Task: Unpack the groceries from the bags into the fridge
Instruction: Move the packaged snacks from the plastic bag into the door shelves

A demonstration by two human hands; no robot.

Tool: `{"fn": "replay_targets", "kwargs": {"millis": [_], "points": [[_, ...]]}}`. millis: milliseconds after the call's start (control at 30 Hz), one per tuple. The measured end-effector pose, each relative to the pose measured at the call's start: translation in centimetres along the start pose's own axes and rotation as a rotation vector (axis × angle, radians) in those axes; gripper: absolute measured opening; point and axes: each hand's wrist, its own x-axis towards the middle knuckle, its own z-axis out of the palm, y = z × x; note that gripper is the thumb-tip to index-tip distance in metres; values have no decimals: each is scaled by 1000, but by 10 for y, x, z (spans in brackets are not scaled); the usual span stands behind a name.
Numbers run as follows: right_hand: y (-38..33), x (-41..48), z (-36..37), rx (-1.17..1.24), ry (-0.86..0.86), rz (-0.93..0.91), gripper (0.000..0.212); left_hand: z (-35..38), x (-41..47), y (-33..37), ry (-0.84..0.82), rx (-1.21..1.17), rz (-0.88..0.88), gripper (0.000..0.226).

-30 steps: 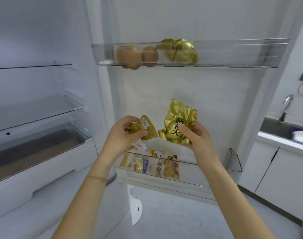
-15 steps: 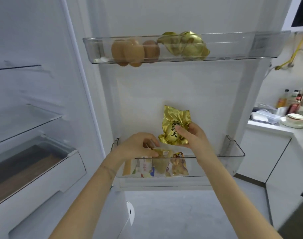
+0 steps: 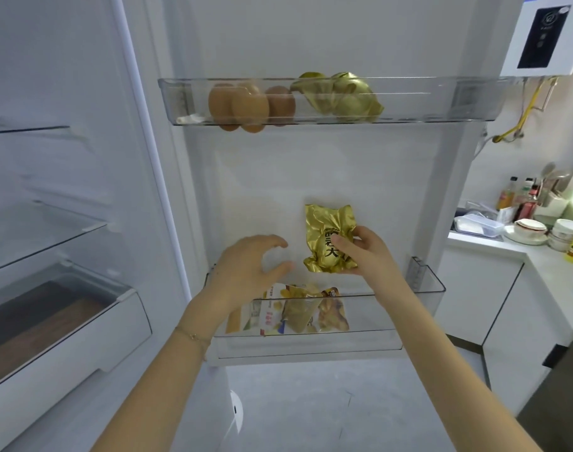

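Holding gold foil packet (image 3: pixel 330 238) pinched in right hand (image 3: pixel 365 252) above lower door bin (image 3: pixel 425 288), prob to drop it w/ snack packs (image 3: pixel 306 309) there; left hand (image 3: pixel 246 272) empty, fingers loosely spread.

A single wide-angle view, worn on the person's head, looks forward and somewhat down, straight at the inner face of the open fridge door (image 3: pixel 311 177), which fills the middle of the frame from close by. The upper door bin (image 3: pixel 441 99) spans the upper third. The lower door bin (image 3: pixel 376 324) sits below centre and is seen from above. The fridge's glass shelves (image 3: pixel 50 236) and drawer (image 3: pixel 66 337) slant down the left side. A kitchen counter (image 3: pixel 539 256) recedes at the right edge. Both forearms enter from the bottom edge. The left hand (image 3: pixel 249 269), fingers loosely curved, and the right hand (image 3: pixel 366 252), gripping a gold foil packet (image 3: pixel 327 230), lie near mid-frame. Grey floor (image 3: pixel 311 402) shows at bottom centre.
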Motion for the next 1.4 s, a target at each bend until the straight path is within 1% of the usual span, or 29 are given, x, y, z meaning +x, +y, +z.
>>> {"fn": "replay_targets", "kwargs": {"millis": [67, 100, 167, 367, 500, 600, 667, 767, 867, 967, 1033, 1133, 1200, 1267, 1400], "points": [[-2, -2, -2, -10, 1, -13, 24, -6, -1, 6, 160, 151, 58, 53], [-3, -2, -2, -20, 5, -26, 22, -8, -1, 8, 214, 214, 86, 61], [-6, -3, -3, -55, 12, -62, 17, -9, 0, 9, 276, 316, 124, 69], [-32, -1, -5, -315, 46, -233, 15, -13, 3, 11, 259, 484, 140, 75], [-54, -7, -9, -439, 70, -319, 22, -17, 6, 18, 287, 499, 127, 76], [-73, -12, -14, -475, 96, -431, 24, -20, 5, 24, 327, 488, 123, 75], [-85, -15, -19, -506, 125, -540, 27, -23, 4, 27, 344, 486, 119, 75], [-105, -19, -28, -621, 166, -783, 30, -30, 2, 32, 350, 504, 127, 76], [-125, -21, -34, -544, 147, -929, 32, -39, 1, 41, 339, 497, 123, 81], [-146, -19, -34, -368, 144, -965, 34, -47, 1, 51, 281, 441, 83, 90], [-161, -16, -31, -257, 162, -985, 36, -53, 4, 58, 226, 437, 57, 92], [-183, -7, -24, -180, 196, -1023, 35, -61, 10, 68, 127, 460, 26, 79], [-195, 2, -17, -200, 214, -1017, 35, -66, 15, 73, 108, 458, 18, 74], [-205, 12, -10, -265, 229, -995, 35, -69, 18, 75, 125, 460, 18, 73], [-214, 30, 2, -500, 286, -999, 38, -78, 23, 76, 111, 463, 12, 73]]}}
